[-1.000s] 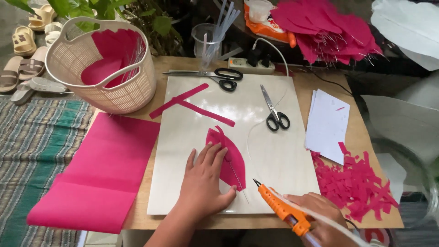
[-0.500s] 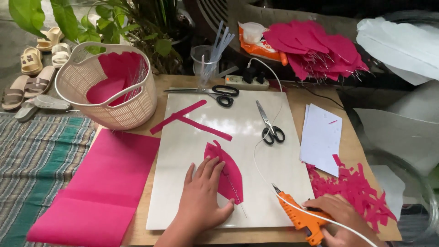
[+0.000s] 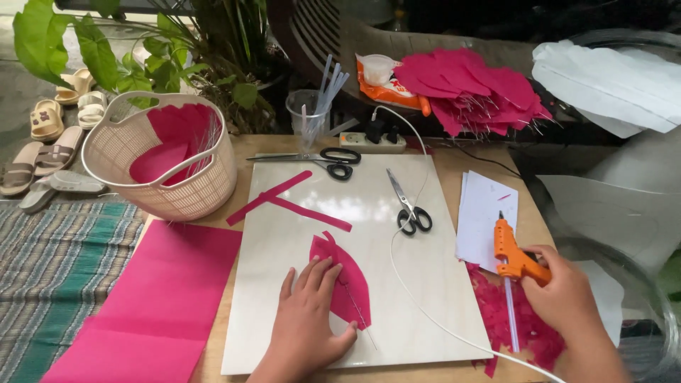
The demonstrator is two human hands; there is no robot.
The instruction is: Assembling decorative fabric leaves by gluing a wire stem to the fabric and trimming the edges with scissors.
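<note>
My left hand point(image 3: 306, 318) lies flat, fingers spread, on a pink petal-shaped piece of paper point(image 3: 349, 284) with a thin wire along it, on a white board point(image 3: 355, 206). My right hand point(image 3: 560, 294) grips an orange glue gun point(image 3: 512, 252) by its handle, at the board's right edge, above pink paper scraps point(image 3: 525, 330). The gun's nozzle points away from me. A glue stick pokes out of its back, and its white cord point(image 3: 425, 312) runs across the board.
Two pairs of black-handled scissors point(image 3: 408, 206) point(image 3: 333, 162) and pink strips point(image 3: 284, 202) lie on the board. A woven basket point(image 3: 163, 159) with pink paper stands left, a pink sheet point(image 3: 156, 305) below it. White sheets point(image 3: 486, 213), a cup of glue sticks point(image 3: 310, 117), a power strip point(image 3: 372, 142) and finished pink petals point(image 3: 475, 85) are behind.
My right hand has carried the glue gun from the board's near edge out to the right, over the scraps. My left hand stays pressed on the petal. The camera tilted up.
</note>
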